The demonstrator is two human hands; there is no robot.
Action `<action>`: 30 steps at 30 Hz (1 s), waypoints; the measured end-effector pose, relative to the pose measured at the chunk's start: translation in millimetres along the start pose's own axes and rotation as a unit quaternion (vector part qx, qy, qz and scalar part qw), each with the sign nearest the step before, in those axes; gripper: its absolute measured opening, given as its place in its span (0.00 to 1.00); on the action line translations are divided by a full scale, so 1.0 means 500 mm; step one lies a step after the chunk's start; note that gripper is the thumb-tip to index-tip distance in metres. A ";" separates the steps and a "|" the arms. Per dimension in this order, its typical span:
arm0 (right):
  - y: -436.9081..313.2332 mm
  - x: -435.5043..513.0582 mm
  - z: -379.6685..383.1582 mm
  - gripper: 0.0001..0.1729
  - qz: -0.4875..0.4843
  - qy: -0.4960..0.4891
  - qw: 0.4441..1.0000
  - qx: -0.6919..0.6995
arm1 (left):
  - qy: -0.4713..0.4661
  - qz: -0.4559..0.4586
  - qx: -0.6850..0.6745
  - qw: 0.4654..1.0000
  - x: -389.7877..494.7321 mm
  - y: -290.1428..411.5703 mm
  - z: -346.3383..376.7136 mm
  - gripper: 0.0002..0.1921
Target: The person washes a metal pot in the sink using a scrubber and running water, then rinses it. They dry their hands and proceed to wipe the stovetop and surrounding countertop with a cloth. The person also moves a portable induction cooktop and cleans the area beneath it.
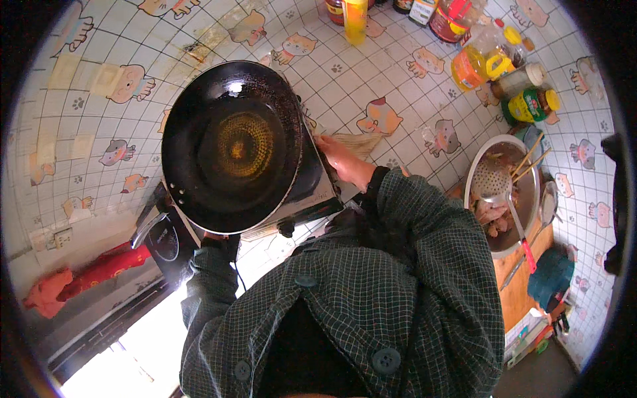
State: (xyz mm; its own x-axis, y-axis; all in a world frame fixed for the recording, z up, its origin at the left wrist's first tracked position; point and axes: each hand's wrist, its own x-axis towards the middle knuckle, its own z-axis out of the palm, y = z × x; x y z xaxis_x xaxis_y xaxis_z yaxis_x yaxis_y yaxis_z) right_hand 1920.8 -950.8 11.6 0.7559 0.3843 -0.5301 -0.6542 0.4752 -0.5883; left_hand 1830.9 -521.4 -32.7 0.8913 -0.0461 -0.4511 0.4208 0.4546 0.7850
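Observation:
A black wok [239, 149] with a dimpled, brownish centre sits over a tabletop stove [313, 189], hiding much of it. Light glints off the wok's far inner wall. My right hand [343, 159] is against the stove's right side, its fingertips partly hidden at the edge. Just beyond that hand lies a striped tan cloth [358, 144]. Of my left hand [217, 236], only a sliver shows below the wok's near rim. Its fingers are hidden, so what it holds cannot be told. A dark knob [285, 229] projects from the stove's front.
At right, a metal basin [468, 184] holds raw meat pieces, a perforated skimmer [492, 181] and wooden chopsticks [530, 156]. Several bottles and jars [470, 67] line the back right. A dark appliance [164, 239] stands left, near a red cloth [104, 268]. A teal container [550, 278] stands lower right.

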 end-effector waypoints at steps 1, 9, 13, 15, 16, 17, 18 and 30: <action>0.003 -0.015 0.010 0.21 -0.018 0.030 0.997 -0.067 | 0.004 -0.004 0.002 1.000 -0.008 0.008 -0.004 0.35; -0.025 -0.052 -0.060 0.16 -0.493 0.144 0.734 -0.444 | 0.049 -0.020 -0.014 0.998 -0.092 -0.019 -0.044 0.34; -0.012 -0.080 -0.111 0.33 -0.327 -0.059 0.458 -0.825 | 0.077 -0.007 -0.045 0.996 -0.111 -0.067 -0.045 0.34; -0.023 -0.018 -0.134 0.35 -0.334 -0.102 0.437 -0.829 | 0.088 -0.006 -0.074 0.993 -0.122 -0.084 -0.066 0.34; -0.035 0.009 -0.130 0.32 -0.340 -0.108 0.420 -0.834 | 0.085 -0.020 -0.096 0.992 -0.147 -0.090 -0.111 0.32; -0.054 0.041 -0.127 0.29 -0.348 -0.112 0.400 -0.841 | 0.080 -0.031 -0.121 0.989 -0.163 -0.096 -0.132 0.29; -0.068 0.081 -0.150 0.29 -0.379 -0.078 0.389 -0.836 | 0.091 0.044 -0.028 0.995 -0.137 -0.100 -0.051 0.30; -0.272 0.398 -0.078 0.23 -0.424 0.047 0.409 -0.807 | 0.345 0.120 0.188 0.912 -0.232 -0.107 0.127 0.35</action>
State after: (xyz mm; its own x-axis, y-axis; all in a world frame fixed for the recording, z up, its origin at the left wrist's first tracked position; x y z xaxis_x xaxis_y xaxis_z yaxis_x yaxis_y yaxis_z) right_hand 2159.1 -969.9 -37.7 0.7738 0.5551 0.3053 0.6196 -0.7634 -0.1823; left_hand 1715.8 -596.8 4.6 0.7021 0.6436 -0.3047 0.3714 0.0341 0.9279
